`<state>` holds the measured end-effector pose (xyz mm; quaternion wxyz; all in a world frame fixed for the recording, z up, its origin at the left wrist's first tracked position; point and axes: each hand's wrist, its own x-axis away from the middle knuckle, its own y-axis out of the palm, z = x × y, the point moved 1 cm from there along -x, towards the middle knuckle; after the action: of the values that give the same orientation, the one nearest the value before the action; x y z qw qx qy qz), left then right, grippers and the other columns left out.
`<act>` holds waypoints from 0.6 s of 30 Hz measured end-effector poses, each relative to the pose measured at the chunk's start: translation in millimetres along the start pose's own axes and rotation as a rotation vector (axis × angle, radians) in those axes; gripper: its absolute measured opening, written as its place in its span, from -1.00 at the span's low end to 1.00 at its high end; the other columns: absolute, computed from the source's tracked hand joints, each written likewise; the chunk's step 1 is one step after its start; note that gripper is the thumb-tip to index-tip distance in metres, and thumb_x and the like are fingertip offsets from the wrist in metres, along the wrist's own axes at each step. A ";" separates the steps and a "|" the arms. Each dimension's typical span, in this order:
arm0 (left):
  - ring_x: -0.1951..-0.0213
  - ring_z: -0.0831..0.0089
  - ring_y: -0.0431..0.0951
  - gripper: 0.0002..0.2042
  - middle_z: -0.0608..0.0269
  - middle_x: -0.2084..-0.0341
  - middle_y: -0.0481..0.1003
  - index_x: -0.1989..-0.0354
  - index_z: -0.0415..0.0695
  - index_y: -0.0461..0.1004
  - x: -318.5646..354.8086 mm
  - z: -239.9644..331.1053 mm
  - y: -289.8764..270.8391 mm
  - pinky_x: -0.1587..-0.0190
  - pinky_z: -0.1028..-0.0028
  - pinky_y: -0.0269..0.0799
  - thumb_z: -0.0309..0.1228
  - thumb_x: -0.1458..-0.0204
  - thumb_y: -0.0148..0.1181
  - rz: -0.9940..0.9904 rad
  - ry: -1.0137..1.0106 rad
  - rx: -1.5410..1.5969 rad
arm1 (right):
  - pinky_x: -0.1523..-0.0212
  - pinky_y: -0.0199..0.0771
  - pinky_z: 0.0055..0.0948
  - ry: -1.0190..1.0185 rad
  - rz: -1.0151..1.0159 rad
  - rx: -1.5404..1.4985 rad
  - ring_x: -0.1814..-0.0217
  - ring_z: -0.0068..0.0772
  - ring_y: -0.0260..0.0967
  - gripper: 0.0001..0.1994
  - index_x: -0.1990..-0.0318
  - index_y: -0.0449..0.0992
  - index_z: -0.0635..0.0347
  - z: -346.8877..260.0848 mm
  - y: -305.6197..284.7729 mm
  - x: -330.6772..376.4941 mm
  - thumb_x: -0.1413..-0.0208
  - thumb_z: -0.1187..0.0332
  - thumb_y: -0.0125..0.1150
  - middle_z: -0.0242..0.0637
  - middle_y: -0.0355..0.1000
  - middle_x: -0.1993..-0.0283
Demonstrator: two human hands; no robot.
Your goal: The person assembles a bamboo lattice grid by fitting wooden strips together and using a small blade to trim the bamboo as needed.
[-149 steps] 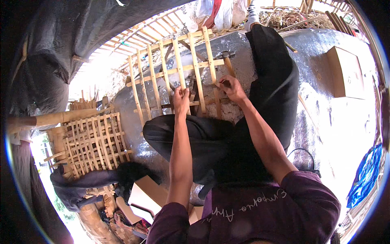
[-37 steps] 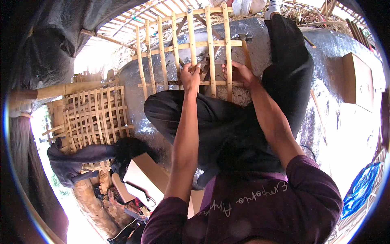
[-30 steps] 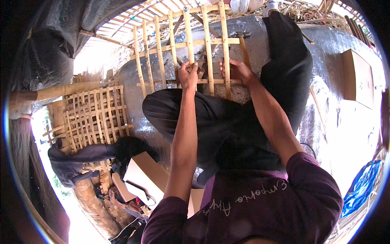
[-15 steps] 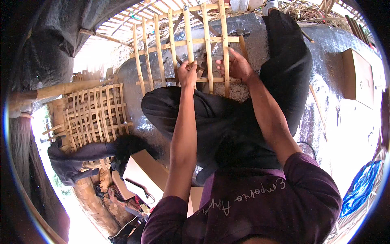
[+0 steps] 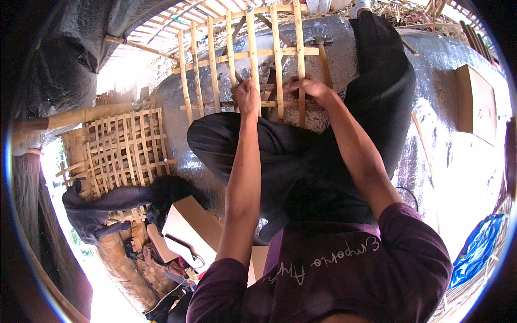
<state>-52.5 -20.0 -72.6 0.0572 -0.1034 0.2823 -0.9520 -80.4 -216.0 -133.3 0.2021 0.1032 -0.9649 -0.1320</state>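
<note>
Both hands are at a frame of pale wooden sticks [image 5: 252, 46], which lies in front of the person, over the crossed leg in black pants [image 5: 379, 102]. The frame reaches out past the hands and to the left of the left hand, with long sticks one way and cross sticks the other.

The left hand [image 5: 247, 99] has its fingers bent in and touches the side of one long stick. I cannot tell if it is clamped on that stick, because the back of the hand hides the fingers.

The right hand [image 5: 312, 88] is at the last long stick, its fingers pointing at the left hand. I cannot tell if its fingertips are apart or together. A thin dark strip [image 5: 270, 86] sits in the gap between the hands.

Just past the right hand is a hammer [image 5: 324, 63] on a shiny silver sheet [image 5: 343, 54]. Well to the right of that hand stands a brown box [image 5: 476, 105]. Well to the left of the left hand is a woven mat of flat strips [image 5: 125, 151]. Closer to the person than the left hand is an open box [image 5: 202, 215].
</note>
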 end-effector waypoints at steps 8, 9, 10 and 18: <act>-0.06 0.17 0.32 -0.58 0.05 0.08 0.39 0.09 -0.22 0.52 -11.7 -22.1 -0.5 -0.15 0.27 0.17 -0.13 -0.15 -0.08 0.067 0.092 -0.238 | -0.15 0.17 -0.30 0.116 0.019 -0.161 0.00 -0.39 0.41 -0.62 0.04 0.50 0.23 -9.7 7.0 4.5 0.02 0.26 0.31 -0.24 0.54 0.16; -0.09 0.17 0.29 -0.58 0.07 0.06 0.36 0.09 -0.21 0.53 -12.2 -23.5 1.5 -0.18 0.27 0.15 -0.13 -0.14 -0.07 0.080 0.122 -0.241 | -0.12 0.24 -0.31 0.095 -0.006 -0.163 0.02 -0.36 0.43 -0.61 0.04 0.47 0.27 -7.2 5.2 1.5 0.00 0.27 0.29 -0.23 0.52 0.16; -0.09 0.18 0.29 -0.58 0.07 0.06 0.36 0.09 -0.21 0.53 -13.2 -24.8 2.8 -0.17 0.27 0.15 -0.12 -0.14 -0.06 0.084 0.151 -0.258 | -0.08 0.31 -0.31 0.074 -0.032 -0.166 0.04 -0.34 0.44 -0.61 0.03 0.43 0.32 -5.2 3.8 -2.2 -0.02 0.28 0.26 -0.21 0.51 0.15; -0.05 0.19 0.32 -0.61 0.09 0.07 0.36 0.05 -0.16 0.51 -11.1 -27.1 2.9 -0.14 0.29 0.20 -0.15 -0.10 0.00 0.078 0.147 -0.250 | 0.00 0.43 -0.27 0.169 -0.078 -0.341 0.07 -0.29 0.46 -0.63 0.01 0.42 0.30 -3.1 6.3 -4.7 -0.17 0.19 0.09 -0.15 0.47 0.09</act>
<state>-47.7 -6.3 -98.2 0.0601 -0.0284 0.4058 -0.9115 -75.8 -209.5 -130.4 0.2918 0.1155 -0.9034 -0.2922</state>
